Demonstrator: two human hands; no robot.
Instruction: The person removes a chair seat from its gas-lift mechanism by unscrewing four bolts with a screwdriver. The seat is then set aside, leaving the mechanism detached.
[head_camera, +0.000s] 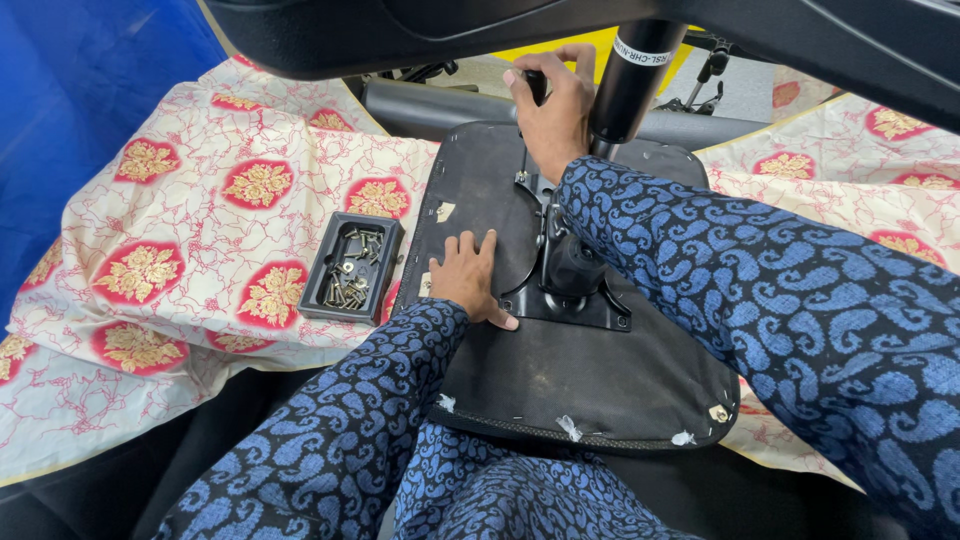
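An upturned black chair seat lies in front of me, its underside facing up. A black metal mechanism plate is mounted on it, and a black gas-lift column rises from it. My left hand rests flat on the seat underside, fingers together, just left of the plate. My right hand is closed around a black lever handle beside the column. Both sleeves are blue paisley.
A small black tray holding several screws and bolts sits on the cream and red floral cloth left of the seat. A black chair base spans the top of the view. A blue surface is at the far left.
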